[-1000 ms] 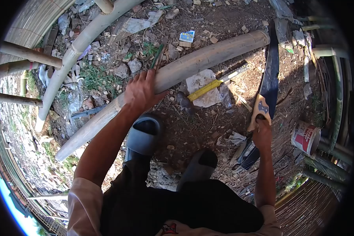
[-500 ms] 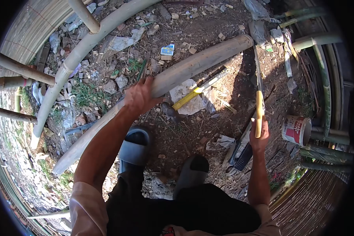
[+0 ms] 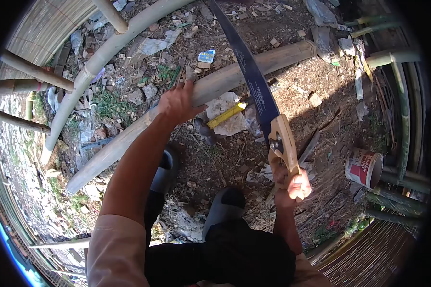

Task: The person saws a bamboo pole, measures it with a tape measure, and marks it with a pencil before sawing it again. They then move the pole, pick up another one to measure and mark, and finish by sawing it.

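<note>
My left hand [image 3: 175, 103] grips a long grey bamboo pole [image 3: 219, 82], which slants across the view from lower left to upper right. In my right hand [image 3: 294, 187] is a hand saw [image 3: 256, 81] with a dark curved blade and a light wooden handle. The blade points up and away, its flat side facing me, and overlaps the pole in this view. Below the pole, a hammer [image 3: 227, 115] with a yellow handle lies on a pale flat stone [image 3: 231, 127].
A white and red bucket [image 3: 364, 167] lies tipped at the right. Bamboo rails [image 3: 85, 74] frame the left side, with more bamboo poles [image 3: 403, 119] on the right. Wood chips, stones and plastic scraps litter the dirt. My sandalled feet [image 3: 232, 198] stand below the pole.
The saw has swung from upright at the right to leaning left across the pole, its flat side now showing. My right hand moved left and down. My left hand stays on the pole.
</note>
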A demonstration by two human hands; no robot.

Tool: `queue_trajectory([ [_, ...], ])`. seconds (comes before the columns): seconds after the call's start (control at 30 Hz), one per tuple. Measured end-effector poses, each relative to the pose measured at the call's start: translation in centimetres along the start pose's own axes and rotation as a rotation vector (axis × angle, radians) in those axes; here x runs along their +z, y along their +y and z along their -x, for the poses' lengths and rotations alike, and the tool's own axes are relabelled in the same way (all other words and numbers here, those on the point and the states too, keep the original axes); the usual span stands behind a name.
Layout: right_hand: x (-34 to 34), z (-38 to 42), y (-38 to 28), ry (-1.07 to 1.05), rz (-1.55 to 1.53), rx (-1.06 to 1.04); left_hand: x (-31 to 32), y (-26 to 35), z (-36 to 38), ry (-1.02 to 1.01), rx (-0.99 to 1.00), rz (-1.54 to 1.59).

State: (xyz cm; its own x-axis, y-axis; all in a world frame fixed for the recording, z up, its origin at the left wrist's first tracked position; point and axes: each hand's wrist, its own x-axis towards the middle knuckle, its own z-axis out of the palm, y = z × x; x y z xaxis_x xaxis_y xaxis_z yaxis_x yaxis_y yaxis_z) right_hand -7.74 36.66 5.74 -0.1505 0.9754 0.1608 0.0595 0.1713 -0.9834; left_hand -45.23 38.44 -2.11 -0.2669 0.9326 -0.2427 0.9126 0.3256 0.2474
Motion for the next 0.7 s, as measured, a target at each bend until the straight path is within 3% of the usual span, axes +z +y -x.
queue_trajectory([
  [0.03, 0.0, -0.3, 0.3, -0.038, 0.039, 0.097, 0.7, -0.3, 0.2, 0.130, 0.050, 0.007],
  [0.1, 1.4, -1.3, 1.2, -0.065, 0.055, -0.042, 1.6, -0.6, 0.2, 0.142, 0.047, -0.006],
  [0.23, 3.0, -2.8, 0.5, -0.137, 0.060, -0.076, 1.5, -0.5, 0.3, 0.199, 0.059, 0.008],
  [0.3, 2.6, -2.8, 0.3, -0.153, -0.015, -0.057, 1.8, -0.2, 0.6, 0.181, 0.021, -0.021],
  [0.47, 1.6, -2.5, -0.2, -0.259, 0.167, -0.034, 2.2, -0.6, 0.1, 0.129, 0.036, -0.073],
  [0.53, 1.4, -2.3, 0.2, -0.274, 0.167, -0.045, 0.3, 0.5, 0.1, -0.002, -0.073, -0.010],
  [0.7, 0.6, -1.2, 1.7, -0.194, 0.026, -0.082, 0.3, 0.7, 0.2, 0.073, -0.034, 0.007],
])
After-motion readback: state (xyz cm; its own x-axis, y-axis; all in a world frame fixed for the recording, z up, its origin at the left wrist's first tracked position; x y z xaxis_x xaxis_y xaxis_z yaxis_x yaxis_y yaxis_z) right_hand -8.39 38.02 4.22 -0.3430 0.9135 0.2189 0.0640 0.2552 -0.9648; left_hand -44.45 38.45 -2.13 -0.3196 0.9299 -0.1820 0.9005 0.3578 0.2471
